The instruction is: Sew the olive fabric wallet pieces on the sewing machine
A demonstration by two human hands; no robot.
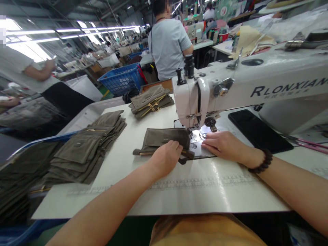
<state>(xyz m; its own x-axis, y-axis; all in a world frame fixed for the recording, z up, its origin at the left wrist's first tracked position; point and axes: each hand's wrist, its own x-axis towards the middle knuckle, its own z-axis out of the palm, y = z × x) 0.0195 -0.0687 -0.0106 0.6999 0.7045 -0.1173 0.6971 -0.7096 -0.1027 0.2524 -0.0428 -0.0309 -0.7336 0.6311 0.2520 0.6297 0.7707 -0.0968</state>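
Note:
An olive-grey fabric pouch (153, 136) with a small label and a zipper along its near edge lies on the sewing machine table. Its right end sits beside the needle area of the white sewing machine (188, 102). My left hand (167, 155) has its fingers curled onto the pouch's near side, gripping the fabric. Over the lit metal needle plate (196, 136), just right of the pouch, my right hand (222, 145) rests with fingers stretched out and holds nothing visible. A dark beaded bracelet (262, 162) circles the right wrist.
Stacked olive pouches (79, 147) lie along the table's left edge; finished-looking zipped ones (151, 99) sit behind. A black phone (258, 131) and pink-handled scissors (311, 143) lie right. A blue crate (123, 80) and people stand beyond. Ruler markings (184, 184) run along the table's front.

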